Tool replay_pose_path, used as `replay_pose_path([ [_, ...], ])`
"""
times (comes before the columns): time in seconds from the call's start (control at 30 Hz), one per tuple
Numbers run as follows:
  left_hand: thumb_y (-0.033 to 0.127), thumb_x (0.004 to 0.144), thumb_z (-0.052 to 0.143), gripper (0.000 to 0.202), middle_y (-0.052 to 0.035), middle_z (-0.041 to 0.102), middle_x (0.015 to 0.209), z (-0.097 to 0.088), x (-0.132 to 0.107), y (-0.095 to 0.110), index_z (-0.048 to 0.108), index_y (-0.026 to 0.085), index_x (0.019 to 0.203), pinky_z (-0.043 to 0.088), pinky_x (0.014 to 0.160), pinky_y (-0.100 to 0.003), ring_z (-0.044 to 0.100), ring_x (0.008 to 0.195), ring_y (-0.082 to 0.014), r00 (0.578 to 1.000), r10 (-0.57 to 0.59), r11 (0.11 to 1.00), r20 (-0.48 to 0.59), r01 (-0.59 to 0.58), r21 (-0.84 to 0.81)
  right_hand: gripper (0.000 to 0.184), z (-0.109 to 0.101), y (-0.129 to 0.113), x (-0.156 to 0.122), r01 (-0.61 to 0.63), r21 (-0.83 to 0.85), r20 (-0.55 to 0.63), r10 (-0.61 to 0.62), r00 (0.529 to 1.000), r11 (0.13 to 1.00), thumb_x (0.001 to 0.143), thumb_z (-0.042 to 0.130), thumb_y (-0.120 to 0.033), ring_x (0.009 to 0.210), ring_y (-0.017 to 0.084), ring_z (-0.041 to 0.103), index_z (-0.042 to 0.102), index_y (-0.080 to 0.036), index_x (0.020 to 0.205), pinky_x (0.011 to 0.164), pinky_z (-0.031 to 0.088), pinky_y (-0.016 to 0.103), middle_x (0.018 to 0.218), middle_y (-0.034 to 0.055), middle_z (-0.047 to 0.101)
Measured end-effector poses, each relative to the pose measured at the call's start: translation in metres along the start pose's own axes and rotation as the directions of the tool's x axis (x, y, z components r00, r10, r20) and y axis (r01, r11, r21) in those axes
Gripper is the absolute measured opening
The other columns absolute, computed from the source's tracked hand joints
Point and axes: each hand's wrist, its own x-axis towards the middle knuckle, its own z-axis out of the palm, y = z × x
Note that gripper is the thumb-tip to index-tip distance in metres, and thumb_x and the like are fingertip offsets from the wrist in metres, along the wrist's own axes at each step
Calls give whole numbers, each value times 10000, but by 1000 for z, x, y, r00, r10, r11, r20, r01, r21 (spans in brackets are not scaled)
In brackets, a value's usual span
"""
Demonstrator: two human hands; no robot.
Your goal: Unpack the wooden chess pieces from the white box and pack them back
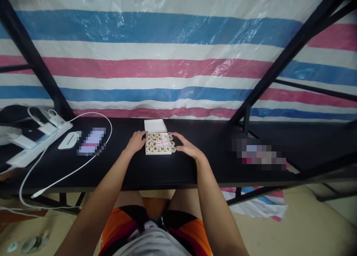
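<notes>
A small pale box (157, 150) full of round wooden chess pieces with black and red characters (156, 141) sits on the black table (195, 166). Its white lid (155, 125) lies just behind it. My left hand (136, 140) rests against the box's left side with fingers curled. My right hand (185, 143) is at the box's right side, fingers apart and arched, its fingertips touching pieces at the right edge (172, 144).
At the left lie a white power strip with chargers and cables (41, 137), a white mouse-like device (67, 140) and a blurred phone (92, 140). A blurred item (259, 153) lies at the right. Black frame bars (279, 62) rise before a striped tarp.
</notes>
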Motion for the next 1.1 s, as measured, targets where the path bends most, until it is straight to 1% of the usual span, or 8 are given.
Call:
replay_pose_path([
  [0.1,174,855,472,429,-99,609,1157,0,0,0,557,178,1275,423,973,-363,531,1083,-243,1000,-3,1000,0,3,-3,825,2,-4,1,-14,-69,63,18,998,998,634,593,-194,1439,252,154,374,-271,1425,1156,163,437,1567,67,172],
  [0.27,163,850,468,439,-99,607,1157,0,0,0,552,175,1280,421,976,-361,526,1090,-243,1000,-2,1000,3,2,3,831,7,0,5,-8,-174,34,14,999,985,621,610,-155,1434,256,174,396,-245,1419,1155,168,429,1562,100,185],
  [0.47,153,843,459,438,-95,611,1151,-2,0,1,557,188,1269,428,969,-378,524,1083,-246,1000,-7,1000,4,7,13,746,11,13,11,53,-184,-63,-66,996,981,661,599,-171,1400,240,270,443,-230,1388,1152,197,412,1517,102,298],
  [0.63,145,839,454,433,-98,612,1151,-2,0,1,563,188,1256,436,958,-382,526,1078,-250,1000,-6,1000,3,6,12,663,15,18,15,56,-220,-122,-85,989,974,689,592,-183,1361,248,340,501,-224,1344,1142,232,414,1470,96,382],
  [0.73,150,844,457,424,-103,612,1143,-2,0,2,564,185,1253,436,955,-383,530,1069,-250,1000,-9,1000,2,9,21,686,15,18,16,72,-224,-101,-97,990,972,692,597,-181,1369,251,326,478,-254,1364,1144,225,435,1486,73,366],
  [0.87,149,847,453,426,-106,609,1147,-3,-1,4,558,179,1258,432,959,-383,525,1079,-253,1000,-11,1000,0,11,24,776,15,18,14,86,-207,-35,-95,995,975,687,643,-229,1410,258,246,399,-299,1420,1155,197,448,1531,40,290],
  [0.97,148,847,450,426,-100,607,1150,-3,-1,4,558,181,1258,429,963,-378,520,1086,-252,1000,-12,1000,4,12,21,769,16,17,15,79,-203,-61,-93,994,976,692,658,-264,1413,256,239,407,-283,1418,1157,193,443,1528,51,295],
  [1.1,141,842,453,429,-100,606,1159,-1,0,1,559,181,1256,426,966,-376,519,1090,-247,1000,-12,1000,0,12,11,722,17,16,15,77,-216,-92,-99,991,973,713,640,-274,1391,246,293,435,-245,1404,1153,215,417,1511,84,322],
])
